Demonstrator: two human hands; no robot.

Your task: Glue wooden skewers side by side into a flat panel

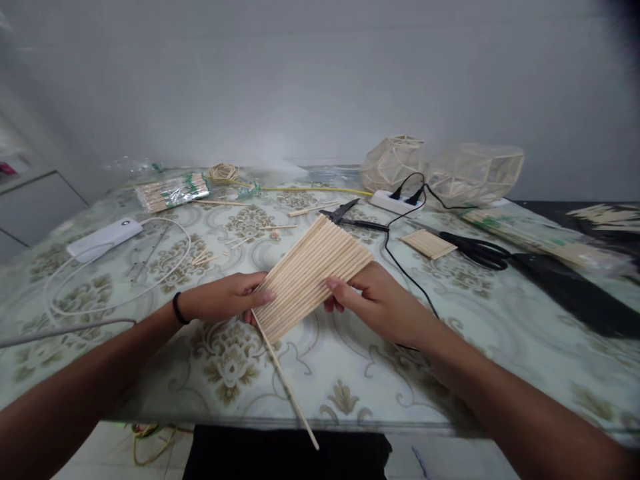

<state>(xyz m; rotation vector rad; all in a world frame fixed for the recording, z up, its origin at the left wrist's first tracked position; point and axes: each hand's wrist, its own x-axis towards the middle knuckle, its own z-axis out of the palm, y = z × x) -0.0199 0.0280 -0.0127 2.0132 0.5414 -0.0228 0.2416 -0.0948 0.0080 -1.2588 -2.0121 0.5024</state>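
A flat panel of wooden sticks joined side by side is held tilted just above the patterned table. My left hand grips its near left corner, thumb on top. My right hand pinches the panel's right edge. One longer stick juts from the panel's near corner towards me, past the table's front edge.
Behind the panel lie black pliers, a white power strip with black cords, a small stick panel, black scissors, packs of sticks, two stick lampshade frames, and a white device with cable at left.
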